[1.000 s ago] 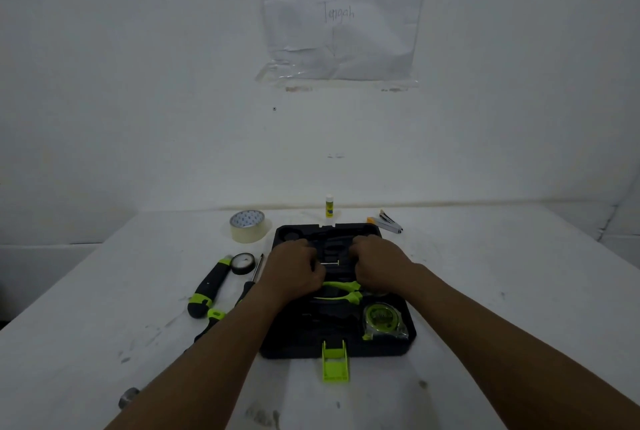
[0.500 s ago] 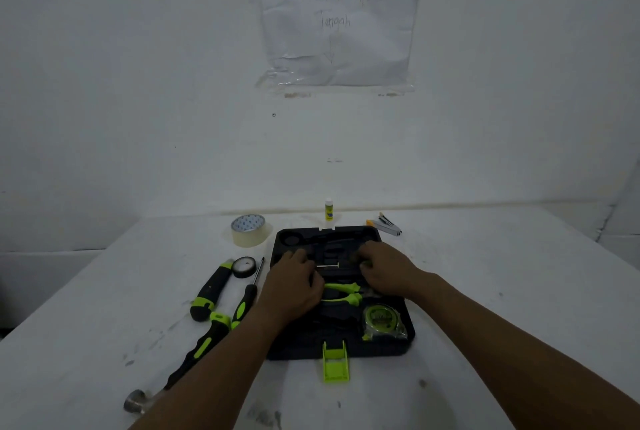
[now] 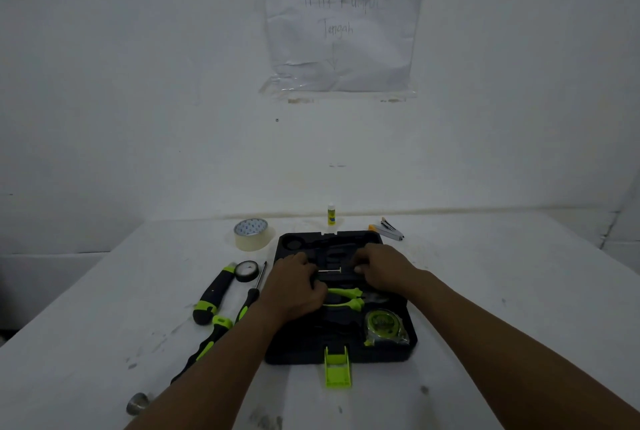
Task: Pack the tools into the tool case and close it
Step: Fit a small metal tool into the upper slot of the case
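A: Hand status?
B: Left hand [image 3: 298,287] and right hand [image 3: 384,268], fingers curled, press inside the open tool case [image 3: 341,355] at table centre; whether either grips anything cannot be told.

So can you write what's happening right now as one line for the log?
step: seating small tool in tool case | left hand, right hand: both in case | packed: pliers, tape measure | outside: hammer, screwdriver

Hammer [image 3: 194,358] partly behind left forearm
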